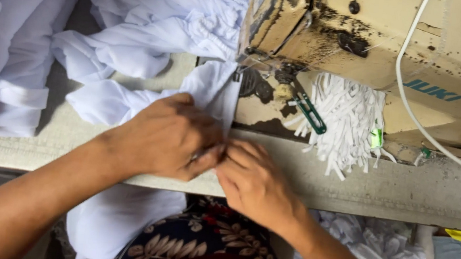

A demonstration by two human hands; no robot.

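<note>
White fabric strip (214, 90) lies at surface (420, 191) front edge, running under sewing machine (425, 47); left hand (169, 137) and right hand (253, 181) fingers pinch it together, closed narrow. White tapes (350, 117) beside.

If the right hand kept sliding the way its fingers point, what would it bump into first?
The right hand points up and left, so it would meet the left hand almost at once; their fingertips already look touching over the white cloth.
</note>
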